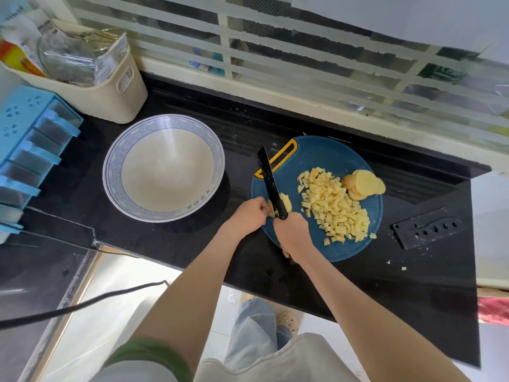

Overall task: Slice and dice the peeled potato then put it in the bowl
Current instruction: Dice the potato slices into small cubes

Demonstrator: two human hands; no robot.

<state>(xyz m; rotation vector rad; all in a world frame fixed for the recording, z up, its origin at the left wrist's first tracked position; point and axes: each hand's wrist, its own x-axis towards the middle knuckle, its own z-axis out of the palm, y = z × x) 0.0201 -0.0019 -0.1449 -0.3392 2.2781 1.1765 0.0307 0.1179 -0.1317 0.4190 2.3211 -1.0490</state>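
A round blue cutting board (325, 155) lies on the black counter. On it is a heap of diced potato cubes (333, 205) and, at its far right, a short stack of round potato slices (363, 184). My right hand (293, 234) grips the handle of a black knife (267, 177), whose blade points away from me. The blade rests on a few potato slices (286, 204) that my left hand (252, 212) pinches at the board's left edge. A wide white bowl (164, 168) with a blue patterned rim stands left of the board, with nothing in it.
A black knife sheath (427, 227) lies right of the board. A beige basket (110, 89) of packets and a blue drawer box (30, 144) stand at the back left. Stray potato bits (403, 268) lie near the counter's front edge. A black cable (82, 301) crosses the steel surface below.
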